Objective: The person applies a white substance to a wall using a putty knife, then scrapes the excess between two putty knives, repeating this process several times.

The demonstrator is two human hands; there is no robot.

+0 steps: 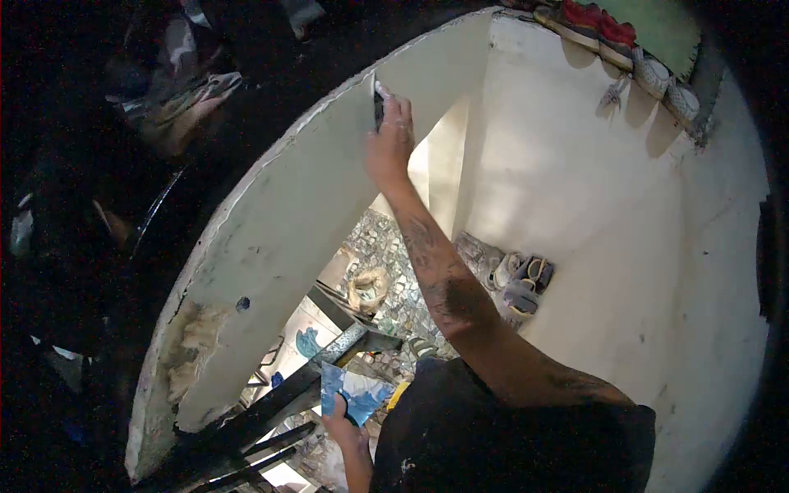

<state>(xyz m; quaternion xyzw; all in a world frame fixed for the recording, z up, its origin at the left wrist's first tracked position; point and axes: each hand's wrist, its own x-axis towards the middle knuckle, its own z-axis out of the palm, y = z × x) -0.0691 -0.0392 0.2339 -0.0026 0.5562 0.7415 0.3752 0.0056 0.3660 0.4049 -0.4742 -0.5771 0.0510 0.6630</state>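
My right hand (393, 135) is raised to the upper part of the pale wall (279, 197). Its fingers are closed around a putty knife (379, 108), whose dark, narrow side shows against the wall near the rough top edge. Lower down, my left hand (349, 431) grips a blue plate (353, 393) smeared with white putty, the thumb lying over its face. At the wall's lower left is a rough, tan, broken patch (196, 349), with a small dark hole (242, 304) beside it.
A dark metal ladder (329, 353) stands just left of my body. Shoes (608, 41) line a ledge at top right. Far below, more shoes (522, 279) and a tan sack (368, 289) lie on the stone-patterned floor (394, 255). Dark clutter lies beyond the wall's edge.
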